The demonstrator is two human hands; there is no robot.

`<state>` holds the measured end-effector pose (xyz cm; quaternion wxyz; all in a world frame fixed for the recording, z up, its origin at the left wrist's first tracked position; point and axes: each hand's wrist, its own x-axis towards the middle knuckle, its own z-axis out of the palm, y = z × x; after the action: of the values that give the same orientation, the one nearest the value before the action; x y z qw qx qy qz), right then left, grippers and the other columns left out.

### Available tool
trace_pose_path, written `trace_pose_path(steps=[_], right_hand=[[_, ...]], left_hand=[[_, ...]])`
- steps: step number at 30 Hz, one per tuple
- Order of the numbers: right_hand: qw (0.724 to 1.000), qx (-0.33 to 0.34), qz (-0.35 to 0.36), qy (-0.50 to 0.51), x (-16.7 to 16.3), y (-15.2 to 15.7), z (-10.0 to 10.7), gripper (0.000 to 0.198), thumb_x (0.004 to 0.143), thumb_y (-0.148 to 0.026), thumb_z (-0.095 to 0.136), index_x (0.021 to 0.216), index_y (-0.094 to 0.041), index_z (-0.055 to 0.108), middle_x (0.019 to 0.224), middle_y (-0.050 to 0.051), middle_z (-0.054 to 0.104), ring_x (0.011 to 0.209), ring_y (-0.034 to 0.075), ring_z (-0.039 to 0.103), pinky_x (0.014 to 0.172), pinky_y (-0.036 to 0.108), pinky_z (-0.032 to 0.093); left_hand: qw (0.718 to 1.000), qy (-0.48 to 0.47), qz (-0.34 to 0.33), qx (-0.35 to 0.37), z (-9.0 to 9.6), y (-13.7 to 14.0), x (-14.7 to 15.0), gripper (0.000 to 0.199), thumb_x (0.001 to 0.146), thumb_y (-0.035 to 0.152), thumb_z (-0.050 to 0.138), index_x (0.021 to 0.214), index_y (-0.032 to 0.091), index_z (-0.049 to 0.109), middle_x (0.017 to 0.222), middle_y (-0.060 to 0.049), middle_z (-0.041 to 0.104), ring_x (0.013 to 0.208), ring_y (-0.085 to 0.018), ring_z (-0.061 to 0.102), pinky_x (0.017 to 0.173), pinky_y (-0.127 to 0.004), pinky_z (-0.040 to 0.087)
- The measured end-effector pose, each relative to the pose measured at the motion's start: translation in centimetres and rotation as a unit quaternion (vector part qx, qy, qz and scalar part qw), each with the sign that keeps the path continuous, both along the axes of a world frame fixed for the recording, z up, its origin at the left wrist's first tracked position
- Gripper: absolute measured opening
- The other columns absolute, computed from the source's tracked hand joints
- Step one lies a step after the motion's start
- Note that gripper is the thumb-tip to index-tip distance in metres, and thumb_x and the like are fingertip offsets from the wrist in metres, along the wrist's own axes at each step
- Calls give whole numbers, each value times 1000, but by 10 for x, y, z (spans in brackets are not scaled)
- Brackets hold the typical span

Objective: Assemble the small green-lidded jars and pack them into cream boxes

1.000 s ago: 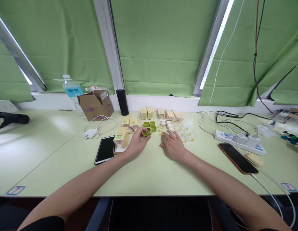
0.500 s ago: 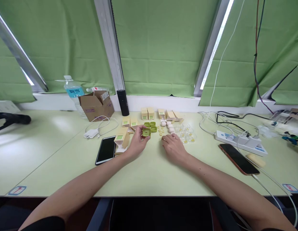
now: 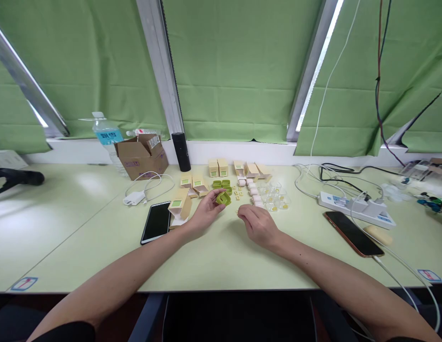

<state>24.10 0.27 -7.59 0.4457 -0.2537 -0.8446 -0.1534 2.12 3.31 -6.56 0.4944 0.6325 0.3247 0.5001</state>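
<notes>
Gripping squarish green cup (image 3: 224, 198) in left hand (image 3: 207, 209), pinching tiny yellowish piece (image 3: 237, 212) in right hand (image 3: 259, 225), over smooth desk (image 3: 228, 266), open toward edge.

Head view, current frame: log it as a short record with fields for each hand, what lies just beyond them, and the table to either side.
Left hand: holds a green cup, tilted
Right hand: pinches a small yellow piece
Beyond the hands: more green cups, yellow bits, pale pink pieces, clear plastic pieces
Table left: phone, small opened box, charger, cardboard carton, black cylinder
Table right: power strip, second phone, pale rounded object
</notes>
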Motion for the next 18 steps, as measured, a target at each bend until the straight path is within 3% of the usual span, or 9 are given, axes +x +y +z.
trace_pose_path(steps=[4, 9, 18], right_hand=[[994, -50, 54, 84, -1, -5, 10, 36, 98, -3, 39, 116, -21, 65, 100, 10, 65, 89, 19, 65, 70, 31, 55], [974, -127, 63, 176, -3, -8, 16, 25, 101, -12, 49, 113, -25, 67, 98, 7, 66, 89, 19, 67, 75, 33, 57], [968, -176, 65, 164, -6, -10, 13, 19, 101, -14, 49, 108, -22, 65, 90, 5, 71, 80, 17, 66, 72, 31, 56]], left_hand=[[997, 10, -73, -29, 4, -5, -2, 60, 87, 46, 77, 140, 23, 60, 127, -13, 69, 116, -24, 64, 100, -40, 51], [983, -51, -164, -66, 4, -9, 0, 68, 86, 48, 80, 146, 23, 59, 129, -15, 68, 112, -26, 68, 107, -47, 51], [980, -51, -172, -85, 0, -12, 4, 68, 84, 45, 83, 144, 21, 60, 126, -15, 70, 108, -24, 70, 104, -47, 53]])
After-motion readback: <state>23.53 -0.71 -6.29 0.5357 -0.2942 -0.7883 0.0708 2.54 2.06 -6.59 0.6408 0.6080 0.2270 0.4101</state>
